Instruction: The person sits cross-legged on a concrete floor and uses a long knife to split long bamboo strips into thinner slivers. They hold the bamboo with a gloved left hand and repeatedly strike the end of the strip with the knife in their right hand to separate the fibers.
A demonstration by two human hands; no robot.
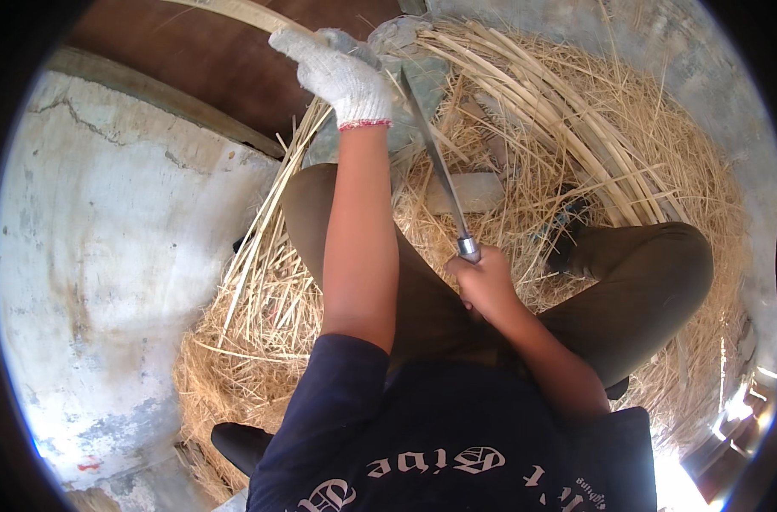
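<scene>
My left hand (341, 81), in a white knitted glove with a red-edged cuff, is stretched far forward at the top. It is closed around a long pale bamboo strip (239, 12) that runs off past the upper left edge. Low in front of my body, my bare right hand (484, 280) grips a long narrow knife (440, 162) by its handle. A shiny metal collar shows above the fist, and the blade points forward, its tip to the right of the glove. Blade and strip look apart. The handle is mostly hidden in my fist.
Bamboo shavings (260, 371) cover the floor around my bent legs. A bundle of split strips (589, 141) lies at the right, and a flat block (467, 193) rests between my knees. A cracked, pale wall (132, 247) rises at the left; a brown panel (209, 64) stands ahead.
</scene>
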